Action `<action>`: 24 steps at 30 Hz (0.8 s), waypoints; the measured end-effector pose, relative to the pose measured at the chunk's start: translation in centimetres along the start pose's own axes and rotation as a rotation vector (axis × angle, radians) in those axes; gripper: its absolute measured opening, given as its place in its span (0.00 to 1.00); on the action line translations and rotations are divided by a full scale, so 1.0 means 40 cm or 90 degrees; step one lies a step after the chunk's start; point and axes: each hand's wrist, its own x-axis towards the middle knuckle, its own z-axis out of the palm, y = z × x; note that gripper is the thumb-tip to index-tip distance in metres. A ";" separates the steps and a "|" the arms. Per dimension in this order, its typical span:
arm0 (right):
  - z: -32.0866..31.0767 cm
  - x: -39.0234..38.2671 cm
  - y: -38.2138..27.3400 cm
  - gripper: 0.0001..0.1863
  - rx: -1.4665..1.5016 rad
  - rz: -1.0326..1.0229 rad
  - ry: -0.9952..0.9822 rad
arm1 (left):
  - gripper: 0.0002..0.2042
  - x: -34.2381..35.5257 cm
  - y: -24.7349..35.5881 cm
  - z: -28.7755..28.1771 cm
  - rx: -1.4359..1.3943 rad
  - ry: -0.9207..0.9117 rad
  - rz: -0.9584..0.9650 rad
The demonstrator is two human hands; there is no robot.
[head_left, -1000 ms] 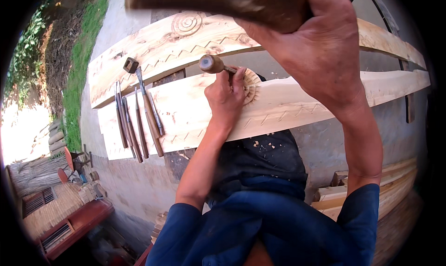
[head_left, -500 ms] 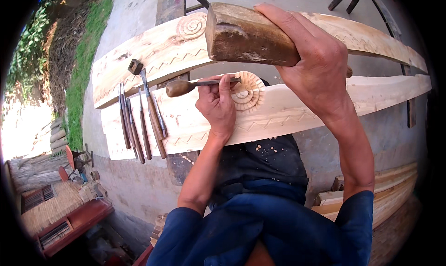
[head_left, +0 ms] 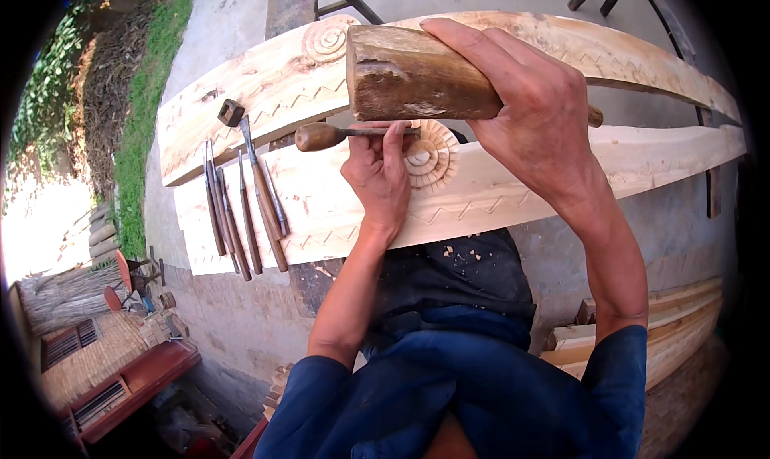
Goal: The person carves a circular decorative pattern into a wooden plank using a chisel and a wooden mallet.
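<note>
My left hand [head_left: 377, 174] is closed around the metal shank of a wood chisel [head_left: 319, 136]. The chisel's rounded wooden handle points left, and its blade reaches the upper left of a carved spiral rosette [head_left: 431, 158]. That rosette is cut into the nearer pale wooden board [head_left: 513, 188], which also bears a zigzag line. Above the board, my right hand [head_left: 533, 98] grips a thick, worn wooden mallet [head_left: 425, 74]. The mallet's head hangs over the chisel and hides part of the boards; its handle end shows past my hand.
Several chisels [head_left: 245, 210] and a small hammer-like tool [head_left: 232, 114] lie on the nearer board's left end. A second carved board [head_left: 265, 82] runs behind it. Wood chips [head_left: 461, 253] dot my dark clothing. Stacked timber [head_left: 674, 322] lies at lower right.
The mallet and my right hand have come slightly down and left. The chisel's handle has risen and shifted right, so the chisel lies more level. My left hand still holds it.
</note>
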 end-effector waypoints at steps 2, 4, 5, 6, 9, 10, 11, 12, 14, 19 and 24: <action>0.005 -0.001 0.000 0.36 0.000 -0.001 0.001 | 0.07 0.000 0.000 0.002 0.006 0.001 0.002; 0.009 0.000 0.000 0.36 -0.001 -0.002 0.002 | 0.07 0.001 -0.003 0.004 0.012 0.002 0.004; 0.011 0.000 0.001 0.35 0.003 -0.006 0.004 | 0.08 0.000 -0.006 0.005 0.013 0.001 0.011; 0.012 0.001 0.002 0.35 0.007 -0.010 0.007 | 0.08 -0.001 -0.007 0.005 0.015 0.000 0.019; 0.017 0.002 0.004 0.35 0.014 -0.018 0.019 | 0.08 0.000 -0.008 0.001 0.041 -0.003 0.020; 0.018 0.003 0.006 0.35 0.014 -0.018 0.019 | 0.08 -0.001 -0.010 0.001 0.041 -0.004 0.020; 0.020 0.004 0.007 0.35 0.013 -0.021 0.020 | 0.08 -0.001 -0.013 0.000 0.050 -0.007 0.025; 0.022 0.004 0.007 0.36 0.012 -0.023 0.022 | 0.08 -0.001 -0.014 -0.001 0.059 -0.010 0.030; 0.023 0.005 0.003 0.36 0.010 -0.025 0.025 | 0.07 -0.004 -0.004 -0.006 0.057 -0.032 0.006; 0.026 0.008 0.000 0.36 -0.005 -0.029 0.030 | 0.07 -0.003 0.002 -0.006 0.052 -0.053 -0.023; 0.025 0.009 -0.002 0.36 0.006 -0.028 0.033 | 0.06 -0.001 0.006 -0.005 0.054 -0.049 -0.028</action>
